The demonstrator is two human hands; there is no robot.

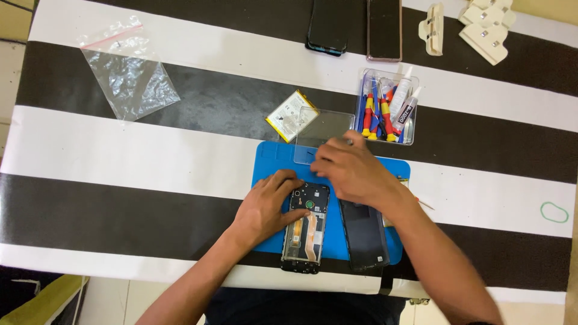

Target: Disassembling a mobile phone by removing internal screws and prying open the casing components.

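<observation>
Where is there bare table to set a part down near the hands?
Free: the stripes left of the blue mat, below the plastic bag; also right of the mat, toward the green ring. Crowded: the mat itself, with both hands and the opened phone, and around the tool tray.

Black-and-white striped table (150, 150) over pale tiled floor (114, 301), evenly lit.

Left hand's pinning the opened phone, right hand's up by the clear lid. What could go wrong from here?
1. The opened phone overhangs the near edge of the blue mat; if the left hand eases off, it may slide.
2. The right hand and forearm cross above the black back cover and could nudge it.
3. The battery lies loose beside the clear lid; a sweep there might knock it.
</observation>
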